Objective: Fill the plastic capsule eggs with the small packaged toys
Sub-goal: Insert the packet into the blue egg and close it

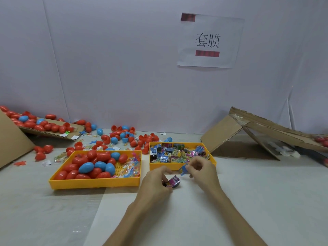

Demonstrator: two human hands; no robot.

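Observation:
My left hand point(156, 181) grips a small pink and black printed package point(173, 181) just above the table. Beside it, my right hand point(201, 168) pinches a blue printed package point(183, 169) in front of the right yellow tray point(181, 166). That tray is full of small packaged toys point(174, 153). The left yellow tray point(94, 182) holds several red and blue capsule eggs point(92, 166) and some clear toy packets point(129, 167). Both hands hover over the table between the two trays' near edges.
Loose red and blue eggs and egg halves point(124, 135) lie scattered behind the trays. A cardboard flap point(44, 128) at far left carries more eggs. Folded cardboard point(248, 132) stands at the right. A paper sign point(210, 40) hangs on the back wall.

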